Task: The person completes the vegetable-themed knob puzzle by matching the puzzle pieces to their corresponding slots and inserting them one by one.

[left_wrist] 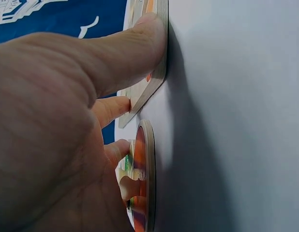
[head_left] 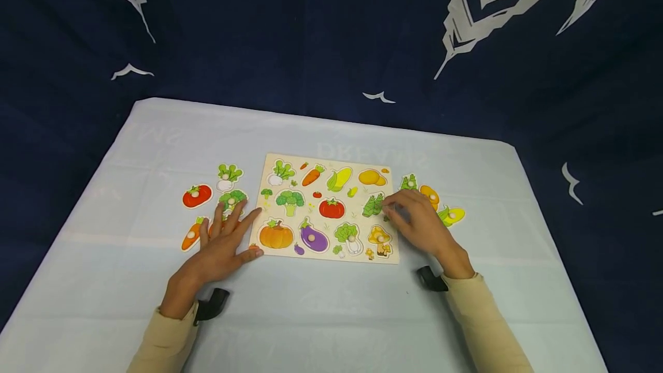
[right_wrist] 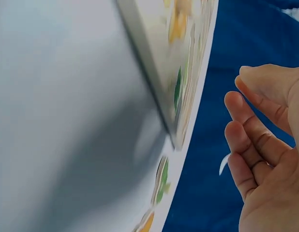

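A wooden vegetable puzzle board (head_left: 305, 229) lies on the white-covered table. My left hand (head_left: 220, 255) is spread at its left edge, thumb and index fingertips on the board in the left wrist view. Under its other fingers are a broccoli piece (head_left: 234, 197) and an orange piece with a wooden knob (left_wrist: 130, 186), partly hidden. My right hand (head_left: 422, 223) hovers over the board's right edge by the asparagus picture (head_left: 372, 206); its fingers are loosely bent with nothing between them in the right wrist view. Knobbed eggplant (head_left: 313, 237), bok choy (head_left: 349, 238) and mushroom pieces (head_left: 380, 240) sit in the board.
Left of the board lie a tomato piece (head_left: 197, 195), a white radish piece (head_left: 228, 177) and a carrot piece (head_left: 191, 235). On the right are an asparagus piece (head_left: 409, 182), a potato piece (head_left: 429, 195) and a corn piece (head_left: 452, 215). A dark blue curtain (head_left: 290, 45) hangs behind.
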Action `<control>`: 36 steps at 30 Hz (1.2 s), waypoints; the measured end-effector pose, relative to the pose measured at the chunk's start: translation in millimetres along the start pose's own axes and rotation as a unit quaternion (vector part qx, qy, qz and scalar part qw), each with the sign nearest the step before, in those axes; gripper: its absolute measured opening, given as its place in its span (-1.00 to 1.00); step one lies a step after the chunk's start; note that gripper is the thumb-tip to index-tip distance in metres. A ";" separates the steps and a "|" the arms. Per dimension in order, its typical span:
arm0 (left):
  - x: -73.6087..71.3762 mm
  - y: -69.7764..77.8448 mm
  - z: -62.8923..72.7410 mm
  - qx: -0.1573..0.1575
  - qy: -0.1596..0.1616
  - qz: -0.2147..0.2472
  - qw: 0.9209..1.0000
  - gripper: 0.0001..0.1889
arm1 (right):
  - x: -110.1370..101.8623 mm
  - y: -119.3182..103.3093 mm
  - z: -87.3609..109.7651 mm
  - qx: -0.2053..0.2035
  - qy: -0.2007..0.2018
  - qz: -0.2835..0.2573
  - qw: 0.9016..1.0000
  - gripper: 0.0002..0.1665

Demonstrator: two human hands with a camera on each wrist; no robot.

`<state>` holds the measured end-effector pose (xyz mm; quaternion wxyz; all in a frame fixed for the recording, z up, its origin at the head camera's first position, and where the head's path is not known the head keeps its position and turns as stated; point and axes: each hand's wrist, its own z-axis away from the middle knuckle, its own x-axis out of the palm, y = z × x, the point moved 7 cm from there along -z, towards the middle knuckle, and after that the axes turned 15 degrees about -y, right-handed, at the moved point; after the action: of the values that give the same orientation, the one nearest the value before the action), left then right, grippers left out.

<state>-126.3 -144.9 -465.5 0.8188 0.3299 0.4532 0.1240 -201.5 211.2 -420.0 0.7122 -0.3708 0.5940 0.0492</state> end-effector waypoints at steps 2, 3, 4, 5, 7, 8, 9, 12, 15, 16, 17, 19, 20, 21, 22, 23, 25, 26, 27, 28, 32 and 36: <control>-0.4 -0.3 -0.6 -0.001 0.000 -0.001 1.000 -0.13 | -4.0 8.1 1.0 0.011 0.007 0.002 1.000 -0.86; -0.6 -0.3 -0.9 0.000 0.000 0.000 1.000 -0.13 | -5.7 12.3 1.8 0.017 0.011 0.004 1.000 -0.86; -0.6 -0.1 -1.0 0.000 -0.001 0.001 1.000 -0.13 | -7.4 16.6 2.8 0.024 0.015 0.006 1.000 -0.86; -0.6 -0.1 -1.1 0.000 -0.001 0.001 1.000 -0.14 | -9.0 21.0 3.9 0.029 0.019 0.007 0.999 -0.86; -0.4 0.1 -1.1 -0.001 -0.003 0.001 1.000 -0.14 | -11.5 29.3 5.5 0.040 0.026 0.007 0.999 -0.84; -0.4 0.2 -0.9 -0.002 -0.003 0.001 1.000 -0.14 | -12.3 33.1 6.1 0.044 0.027 0.007 0.999 -0.84; -0.6 0.3 -0.6 -0.003 -0.003 0.001 1.000 -0.13 | -13.0 36.7 6.4 0.048 0.027 0.007 0.998 -0.83; -0.9 0.1 -0.1 -0.006 -0.003 -0.001 1.000 -0.13 | -14.5 45.7 6.2 0.057 0.022 0.007 0.998 -0.81; -1.0 -0.5 -0.1 -0.007 -0.002 -0.001 1.000 -0.13 | -16.1 53.2 5.2 0.064 0.018 0.007 0.998 -0.80; -0.7 -0.8 -0.3 -0.006 -0.002 0.000 1.000 -0.13 | -16.8 55.5 4.9 0.066 0.018 0.008 0.998 -0.79; -0.5 -1.1 -0.4 -0.005 -0.002 0.000 1.000 -0.13 | -17.5 57.7 4.6 0.068 0.018 0.010 0.997 -0.79; 0.1 -1.5 -0.8 -0.004 -0.001 0.001 1.000 -0.13 | -19.0 61.4 4.0 0.069 0.019 0.011 0.997 -0.79; 0.3 -1.7 -0.9 -0.004 -0.001 0.001 1.000 -0.13 | -19.6 63.0 3.7 0.068 0.020 0.012 0.997 -0.79; 0.5 -1.8 -0.8 -0.004 0.000 0.001 1.000 -0.13 | -19.9 64.6 3.6 0.068 0.019 0.013 0.997 -0.80; 0.7 -1.9 -0.8 -0.004 0.000 0.002 1.000 -0.13 | -20.2 66.0 3.4 0.068 0.019 0.013 0.997 -0.80; 1.0 -2.0 -0.6 -0.003 0.000 0.002 1.000 -0.13 | -20.4 67.4 3.0 0.067 0.020 0.010 0.997 -0.81; 1.4 -1.9 -0.2 -0.003 0.000 0.004 1.000 -0.13 | -20.5 70.4 2.9 0.067 0.021 0.007 0.997 -0.81; 1.6 -1.8 0.0 -0.003 -0.001 0.004 1.000 -0.13 | -20.5 72.1 2.7 0.069 0.023 0.006 0.997 -0.82; 1.7 -1.5 0.2 -0.002 -0.001 0.005 1.000 -0.13 | -20.5 73.8 2.6 0.071 0.024 0.004 0.997 -0.82; 1.6 -1.3 0.4 -0.001 -0.001 0.005 1.000 -0.13 | -20.4 75.4 2.3 0.072 0.025 0.001 0.997 -0.82; 0.4 0.0 0.9 -0.003 0.000 0.006 1.000 -0.13 | -20.7 81.3 0.2 0.075 0.022 -0.003 0.997 -0.82; -0.7 0.9 0.8 -0.006 0.002 0.007 1.000 -0.13 | -22.5 85.6 -3.7 0.075 0.014 -0.004 0.997 -0.79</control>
<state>-125.9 -145.0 -464.1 0.8191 0.3278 0.4516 0.1331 -254.8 279.0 -440.4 0.7301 -0.3194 0.6041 -0.0036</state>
